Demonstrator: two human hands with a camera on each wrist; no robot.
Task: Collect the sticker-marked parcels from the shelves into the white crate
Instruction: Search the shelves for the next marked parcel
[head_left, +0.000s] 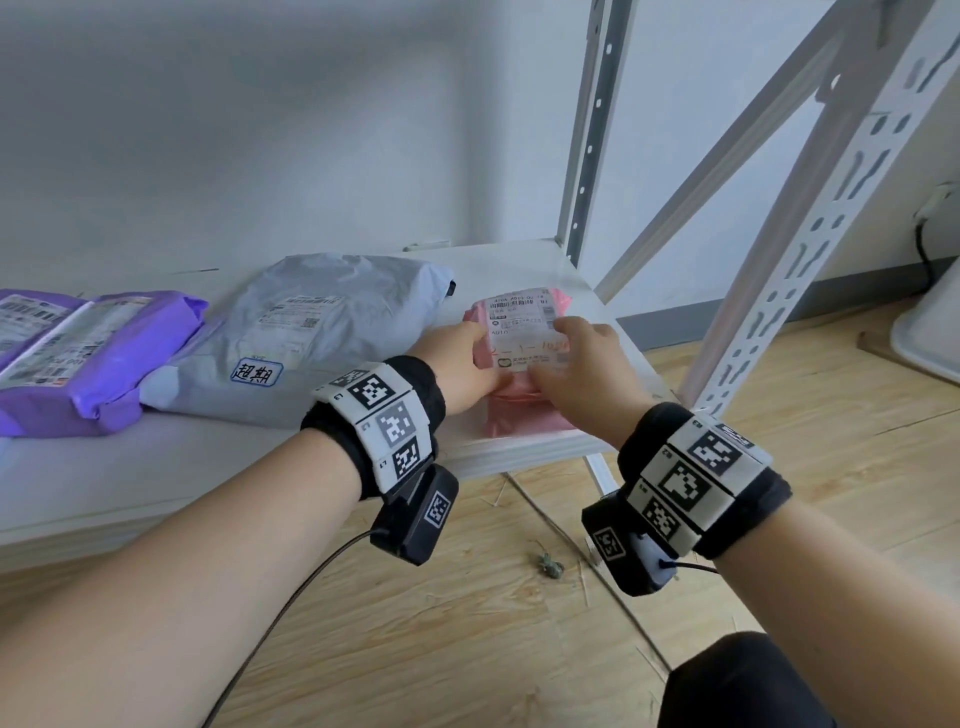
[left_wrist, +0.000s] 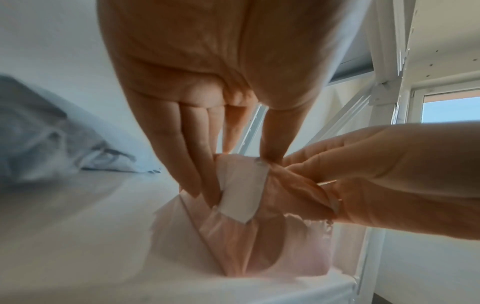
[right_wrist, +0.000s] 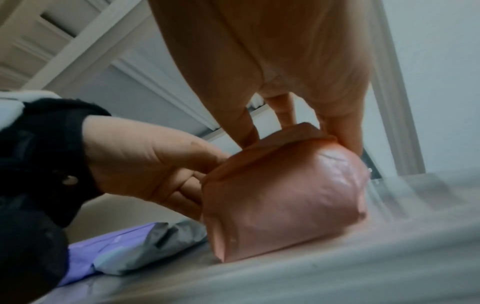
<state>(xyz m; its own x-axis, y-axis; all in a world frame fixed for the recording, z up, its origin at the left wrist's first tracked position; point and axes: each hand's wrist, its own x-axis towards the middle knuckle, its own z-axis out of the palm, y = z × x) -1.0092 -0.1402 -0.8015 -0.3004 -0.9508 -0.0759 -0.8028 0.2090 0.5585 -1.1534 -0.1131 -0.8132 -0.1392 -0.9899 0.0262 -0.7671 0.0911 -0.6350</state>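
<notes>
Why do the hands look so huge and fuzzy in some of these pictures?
Left wrist view: the very wide lens sits close, so the left hand balloons, and the grey parcel is smeared. Right wrist view: the right hand fills the top, and the pink parcel looks soft and dim. Head view: sharper, though the top left corner is hazy and the shelf post leans.

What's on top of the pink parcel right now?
A white shipping label covers most of the pink parcel's top. The left hand and right hand grip its sides, fingers over the label's edges. Whether a sticker lies under them cannot be seen.
</notes>
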